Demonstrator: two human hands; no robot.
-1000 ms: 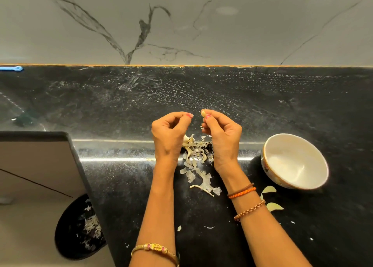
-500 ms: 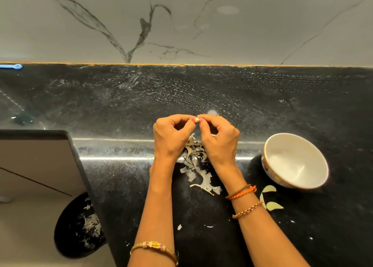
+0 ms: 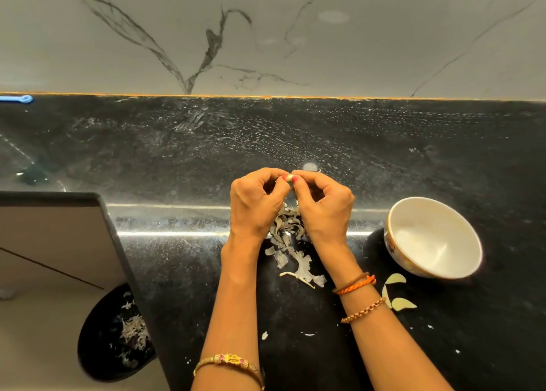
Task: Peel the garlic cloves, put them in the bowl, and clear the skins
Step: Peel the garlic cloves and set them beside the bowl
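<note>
Peeling is the step in hand: left hand (image 3: 256, 204) and right hand (image 3: 323, 206) meet above the skins (image 3: 291, 244) on the table (image 3: 177, 272), fingers (image 3: 282, 183) closed narrow on one garlic clove (image 3: 288, 178). Next, I think, it must go right into the bowl (image 3: 432, 237), which looks empty; three cloves (image 3: 396, 294) wait near it.

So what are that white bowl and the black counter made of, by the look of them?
The bowl looks like glazed ceramic: glossy white inside, a painted pattern outside. The counter looks like polished dark stone, perhaps granite: speckled, and it mirrors a strip of light.
</note>
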